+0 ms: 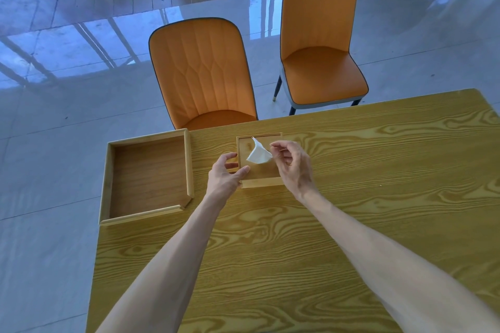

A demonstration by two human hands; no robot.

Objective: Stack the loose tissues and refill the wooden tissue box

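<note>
The wooden tissue box (263,173) stands near the table's far edge with its lid on. A white tissue (258,153) sticks up out of the slot in its top. My left hand (226,174) rests against the box's left side, fingers spread around its corner. My right hand (293,163) hovers over the box's right part, thumb and forefinger pinched close together just right of the tissue; I cannot tell whether they touch it. No loose tissues show on the table.
An empty wooden tray-like shell (148,178) lies at the table's left corner. The yellow wood-grain table (324,238) stretches to the right and toward me. Two orange chairs (205,76) (322,43) stand beyond the far edge on a glossy tiled floor.
</note>
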